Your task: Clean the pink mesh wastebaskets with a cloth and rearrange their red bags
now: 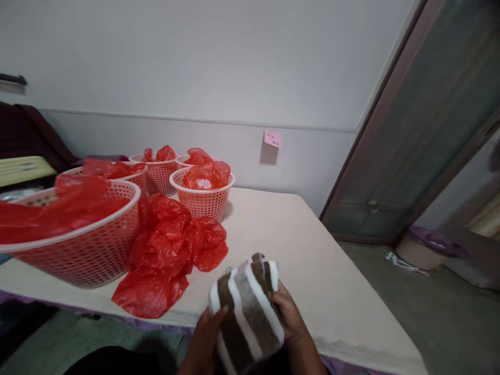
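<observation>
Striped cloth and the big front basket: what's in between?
In the head view, crumpled red plastic lies on the table between the striped cloth and the big front basket.

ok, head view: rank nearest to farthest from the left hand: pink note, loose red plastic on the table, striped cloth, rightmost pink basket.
From the left hand:
1. Striped cloth: held in it.
2. Loose red plastic: ahead and left, on the table.
3. Rightmost pink basket: farther back on the table.
4. Pink note: ahead and right, on the wall.

Nothing legible; pink note (272, 138) on wall (187, 62) bears dark writing, too small to read.
</observation>
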`<state>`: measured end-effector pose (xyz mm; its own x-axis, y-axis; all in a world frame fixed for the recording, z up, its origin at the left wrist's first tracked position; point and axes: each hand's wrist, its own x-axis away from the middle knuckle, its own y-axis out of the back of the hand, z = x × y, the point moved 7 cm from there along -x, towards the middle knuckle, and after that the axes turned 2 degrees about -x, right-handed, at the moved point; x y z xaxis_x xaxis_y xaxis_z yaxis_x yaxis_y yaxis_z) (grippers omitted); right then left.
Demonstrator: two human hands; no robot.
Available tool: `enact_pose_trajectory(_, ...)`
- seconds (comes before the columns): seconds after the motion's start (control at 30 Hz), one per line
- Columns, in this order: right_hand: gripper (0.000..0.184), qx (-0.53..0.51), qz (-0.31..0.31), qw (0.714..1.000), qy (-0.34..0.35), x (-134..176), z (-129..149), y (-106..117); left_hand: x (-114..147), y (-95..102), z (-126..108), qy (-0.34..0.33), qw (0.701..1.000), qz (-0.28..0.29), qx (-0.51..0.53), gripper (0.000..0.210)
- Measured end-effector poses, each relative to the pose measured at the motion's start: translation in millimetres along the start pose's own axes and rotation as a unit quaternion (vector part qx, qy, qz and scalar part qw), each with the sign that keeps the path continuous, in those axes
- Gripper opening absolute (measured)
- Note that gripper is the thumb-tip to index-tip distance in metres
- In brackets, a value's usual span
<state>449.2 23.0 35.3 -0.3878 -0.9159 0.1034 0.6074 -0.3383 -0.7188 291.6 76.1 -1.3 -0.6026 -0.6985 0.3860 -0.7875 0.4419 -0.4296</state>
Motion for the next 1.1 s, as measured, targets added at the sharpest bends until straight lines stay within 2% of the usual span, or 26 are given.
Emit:
enact_pose_trajectory(0.07, 0.065, -0.013, -0.041, 0.998, 0.046, -5, 10, 4, -3, -13.3, -47, -0.061, 0.998, 0.019, -0.015, 0.056)
enact_pose_trajectory(0.17, 0.074, -0.021, -0.087, 0.990, 0.106, -9, 22, 12, -5, -30.3, -109, -0.199, 0.974, -0.006, -0.106, 0.062)
enact_pose_trajectory(0.23, 0.077, -0.014, -0.099, 0.990, 0.104, -9, 22, 16, -8, -35.9, -123, -0.246, 0.957, -0.001, -0.153, 0.064)
enact_pose_trajectory(0.3, 0.077, 0.011, -0.098, 0.992, 0.074, -8, 16, 20, -15, -26.9, -110, -0.228, 0.957, -0.002, -0.177, 0.063)
enact_pose_trajectory(0.47, 0.070, 0.114, -0.074, 0.990, 0.024, 0, 5, 30, -25, 29.2, -32, -0.128, 0.969, -0.069, -0.202, 0.056)
enact_pose_trajectory(0.53, 0.067, 0.130, -0.054, 0.990, 0.003, -1, 1, 30, -26, 38.3, -13, -0.100, 0.971, -0.080, -0.200, 0.058)
enact_pose_trajectory(0.57, 0.066, 0.136, -0.049, 0.990, -0.003, -3, 0, 29, -27, 36.2, -12, -0.098, 0.973, -0.074, -0.195, 0.060)
enact_pose_trajectory(0.63, 0.065, 0.152, -0.071, 0.986, 0.010, -8, 3, 27, -30, 20.5, -26, -0.118, 0.976, -0.042, -0.177, 0.062)
enact_pose_trajectory(0.7, 0.066, 0.158, -0.116, 0.979, 0.059, -15, 11, 24, -32, -2.5, -57, -0.153, 0.974, -0.005, -0.166, 0.059)
enact_pose_trajectory(0.8, 0.069, 0.130, -0.153, 0.966, 0.161, -25, 27, 18, -36, -27.5, -106, -0.197, 0.966, 0.002, -0.168, 0.067)
enact_pose_trajectory(0.87, 0.069, 0.140, -0.170, 0.952, 0.214, -28, 34, 21, -38, -37.1, -124, -0.234, 0.954, 0.028, -0.187, 0.064)
enact_pose_trajectory(0.93, 0.066, 0.189, -0.206, 0.933, 0.226, -28, 34, 33, -42, -32.7, -120, -0.255, 0.942, 0.035, -0.217, 0.058)
enact_pose_trajectory(0.97, 0.065, 0.220, -0.224, 0.925, 0.213, -27, 32, 42, -46, -24.0, -111, -0.251, 0.940, 0.019, -0.230, 0.055)
enact_pose_trajectory(1.1, 0.051, 0.337, -0.244, 0.902, 0.113, -22, 14, 73, -61, 23.0, -53, -0.177, 0.953, -0.053, -0.240, 0.054)
